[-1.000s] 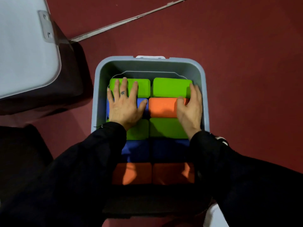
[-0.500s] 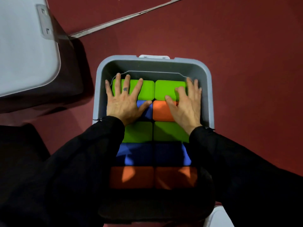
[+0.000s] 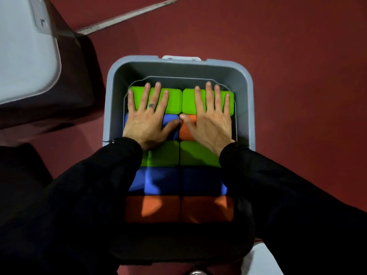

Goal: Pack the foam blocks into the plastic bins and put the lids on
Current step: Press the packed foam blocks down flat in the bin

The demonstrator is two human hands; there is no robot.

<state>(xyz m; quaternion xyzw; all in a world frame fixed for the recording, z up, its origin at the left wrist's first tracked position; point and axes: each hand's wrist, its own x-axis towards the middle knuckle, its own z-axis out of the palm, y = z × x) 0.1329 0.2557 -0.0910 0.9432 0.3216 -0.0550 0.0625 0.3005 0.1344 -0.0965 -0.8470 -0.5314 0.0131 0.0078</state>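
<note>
Left hand [image 3: 147, 122] and right hand [image 3: 208, 120] both spread flat, palms down, thumbs touching, pressing the top layer of foam blocks [image 3: 164, 153] in the grey bin [image 3: 112, 100]. Nothing pinched. Blocks under and nearer than the hands: two columns, green/blue/orange, tight fit, gap at far wall. Packing here looks done; lid not on. Another grey bin [image 3: 23, 46] sits far left on the floor [image 3: 297, 76].
</note>
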